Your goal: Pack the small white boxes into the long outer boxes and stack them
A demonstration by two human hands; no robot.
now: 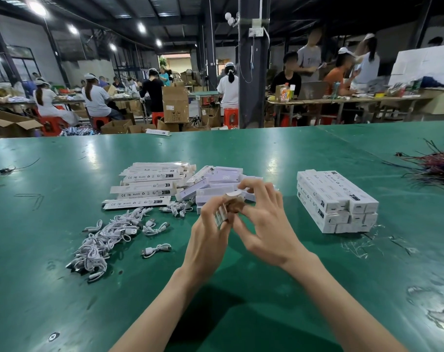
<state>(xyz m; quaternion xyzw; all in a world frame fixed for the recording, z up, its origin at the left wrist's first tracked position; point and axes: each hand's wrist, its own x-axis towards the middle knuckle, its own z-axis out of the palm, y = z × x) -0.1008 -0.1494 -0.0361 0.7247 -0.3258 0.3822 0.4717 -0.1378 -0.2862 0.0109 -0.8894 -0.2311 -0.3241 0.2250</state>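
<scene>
My left hand point(208, 232) grips a long outer box point(229, 207) end-on above the green table point(63, 288), its open brown end facing me. My right hand point(262, 217) pinches the flap at that open end with fingertips and thumb. Just behind my hands lies a heap of small white boxes point(221, 185). To its left sits a pile of flat, empty outer boxes point(150, 184). At the right stands a neat stack of packed outer boxes point(336, 201), about three layers high.
A tangle of short white USB cables point(106, 240) lies at the left front, one loose cable point(156, 250) near my left wrist. Dark wires point(436, 166) lie at the right edge. Beyond the table, people work among cardboard cartons.
</scene>
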